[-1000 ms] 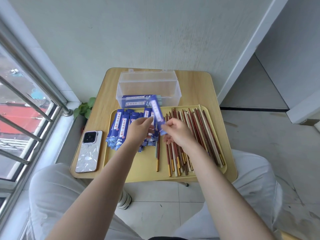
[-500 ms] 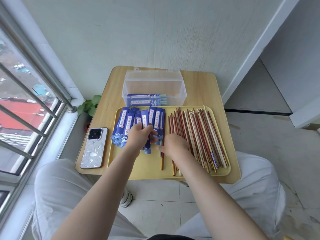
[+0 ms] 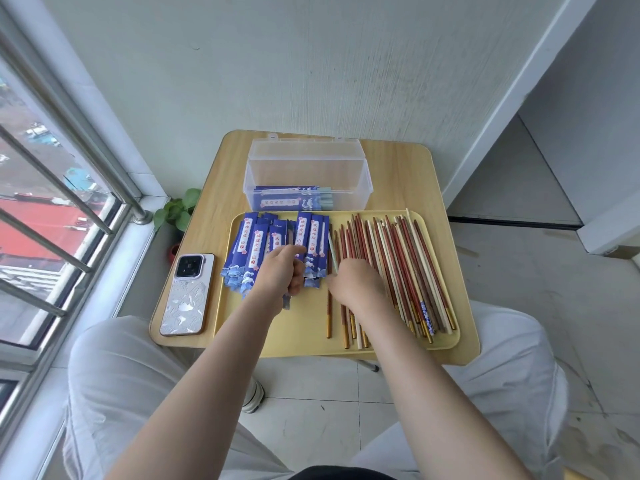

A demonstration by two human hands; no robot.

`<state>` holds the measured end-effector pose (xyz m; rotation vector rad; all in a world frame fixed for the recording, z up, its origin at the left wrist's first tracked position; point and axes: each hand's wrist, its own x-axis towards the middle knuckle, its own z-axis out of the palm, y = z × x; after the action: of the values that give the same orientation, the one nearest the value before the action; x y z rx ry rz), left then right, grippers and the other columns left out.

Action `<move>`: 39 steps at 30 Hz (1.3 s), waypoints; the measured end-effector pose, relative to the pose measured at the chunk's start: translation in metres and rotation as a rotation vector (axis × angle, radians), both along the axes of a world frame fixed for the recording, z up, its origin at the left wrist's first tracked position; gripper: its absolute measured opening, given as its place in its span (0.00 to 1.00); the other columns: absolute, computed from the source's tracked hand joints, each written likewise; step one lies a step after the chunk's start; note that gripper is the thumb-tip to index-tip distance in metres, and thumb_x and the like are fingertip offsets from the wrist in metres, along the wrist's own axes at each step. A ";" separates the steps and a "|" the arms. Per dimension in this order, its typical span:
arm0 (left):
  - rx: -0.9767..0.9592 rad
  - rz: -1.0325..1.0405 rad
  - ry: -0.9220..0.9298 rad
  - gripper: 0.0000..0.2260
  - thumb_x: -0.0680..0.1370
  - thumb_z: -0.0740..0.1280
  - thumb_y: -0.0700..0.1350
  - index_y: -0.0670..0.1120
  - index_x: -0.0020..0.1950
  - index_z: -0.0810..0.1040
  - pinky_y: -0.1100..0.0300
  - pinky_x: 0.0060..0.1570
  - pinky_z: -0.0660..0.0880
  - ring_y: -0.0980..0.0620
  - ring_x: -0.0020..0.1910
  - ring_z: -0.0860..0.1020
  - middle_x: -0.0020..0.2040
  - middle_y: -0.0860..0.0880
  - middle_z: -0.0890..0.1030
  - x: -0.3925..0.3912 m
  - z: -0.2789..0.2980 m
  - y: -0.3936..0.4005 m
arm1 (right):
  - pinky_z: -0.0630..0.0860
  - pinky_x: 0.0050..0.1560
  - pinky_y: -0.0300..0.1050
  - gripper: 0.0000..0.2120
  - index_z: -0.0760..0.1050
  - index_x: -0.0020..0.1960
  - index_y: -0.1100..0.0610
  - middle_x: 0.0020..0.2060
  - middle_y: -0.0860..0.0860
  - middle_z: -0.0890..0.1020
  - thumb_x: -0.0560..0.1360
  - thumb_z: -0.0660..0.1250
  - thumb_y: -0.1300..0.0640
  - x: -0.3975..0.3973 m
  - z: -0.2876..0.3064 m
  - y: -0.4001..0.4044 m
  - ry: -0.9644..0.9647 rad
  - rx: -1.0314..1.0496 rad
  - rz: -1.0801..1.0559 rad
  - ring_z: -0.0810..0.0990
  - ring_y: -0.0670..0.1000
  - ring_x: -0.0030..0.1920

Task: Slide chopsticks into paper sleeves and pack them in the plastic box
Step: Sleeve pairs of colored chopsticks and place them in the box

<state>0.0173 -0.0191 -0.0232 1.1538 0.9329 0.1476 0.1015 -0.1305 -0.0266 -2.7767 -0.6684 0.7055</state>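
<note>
L hand [image 3: 281,271] fingers are curling over the near ends of the blue paper sleeves [image 3: 277,247], thumb and index appearing to be pinching one sleeve out of the fan; exact sleeve not resolvable, fingers covering it. R hand [image 3: 356,284] is lying knuckles-up on the near part of the chopsticks [image 3: 388,271], fingers bent down among them, prob. closing on a pale greenish chopstick [image 3: 333,249] that is sticking out beyond the fingers at an angle to the rest. Grip itself is hidden under the hand, so cannot confirm. Both hands are working side by side, near but apart, w/ sleeves to the left and sticks to the right on the yellow tray [image 3: 298,341], a layout letting each hand fetch its own part w/o crossing. Sticks are lying roughly parallel, handles toward the person, easing single pick-up. Plastic box [image 3: 308,174] is standing open just beyond the tray on the small table [image 3: 408,174], holding a few sleeved pairs [image 3: 287,199] lying crosswise at its bottom; most stock is awaiting sleeving. Phone [image 3: 187,294] is lying left of the tray, out of the work path.
</note>
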 end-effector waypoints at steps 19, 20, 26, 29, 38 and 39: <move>-0.184 0.583 0.041 0.24 0.72 0.67 0.67 0.47 0.31 0.70 0.56 0.37 0.68 0.52 0.31 0.71 0.29 0.51 0.71 0.011 0.011 -0.001 | 0.65 0.23 0.40 0.08 0.71 0.45 0.61 0.28 0.51 0.75 0.82 0.61 0.59 0.027 0.056 -0.027 0.216 1.230 -0.633 0.70 0.49 0.22; -0.202 0.616 0.029 0.23 0.73 0.67 0.67 0.47 0.35 0.71 0.56 0.37 0.71 0.52 0.31 0.71 0.30 0.52 0.71 0.011 0.011 0.000 | 0.63 0.23 0.40 0.08 0.70 0.44 0.60 0.27 0.52 0.74 0.81 0.60 0.60 0.025 0.056 -0.026 0.268 1.246 -0.636 0.68 0.49 0.22; -0.246 0.700 0.008 0.23 0.75 0.67 0.66 0.46 0.51 0.76 0.59 0.38 0.75 0.52 0.35 0.75 0.38 0.50 0.77 0.016 0.015 0.004 | 0.61 0.20 0.37 0.06 0.70 0.47 0.61 0.25 0.52 0.73 0.82 0.58 0.61 0.019 0.053 -0.017 0.315 1.239 -0.669 0.66 0.47 0.20; -0.264 0.715 -0.006 0.23 0.75 0.67 0.66 0.46 0.51 0.75 0.60 0.36 0.75 0.53 0.35 0.76 0.38 0.50 0.78 0.016 0.017 0.002 | 0.64 0.21 0.38 0.07 0.70 0.49 0.62 0.26 0.52 0.74 0.83 0.58 0.60 0.019 0.049 -0.017 0.285 1.242 -0.675 0.68 0.47 0.20; -0.471 0.557 -0.316 0.14 0.85 0.59 0.50 0.42 0.48 0.76 0.60 0.31 0.80 0.50 0.31 0.83 0.39 0.42 0.81 0.021 0.025 -0.008 | 0.82 0.39 0.47 0.06 0.74 0.53 0.63 0.45 0.61 0.81 0.82 0.65 0.59 0.022 0.035 -0.014 0.522 1.323 -0.607 0.85 0.55 0.40; -0.503 0.513 -0.351 0.15 0.86 0.58 0.49 0.41 0.48 0.77 0.60 0.33 0.81 0.49 0.32 0.83 0.39 0.41 0.81 0.020 0.025 -0.009 | 0.82 0.41 0.48 0.05 0.74 0.53 0.63 0.47 0.61 0.81 0.82 0.65 0.60 0.023 0.033 -0.014 0.570 1.357 -0.627 0.85 0.55 0.43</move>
<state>0.0378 -0.0283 0.0020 0.3903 0.8661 0.4845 0.1246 -0.1445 0.0069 -1.2952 -0.0284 0.5232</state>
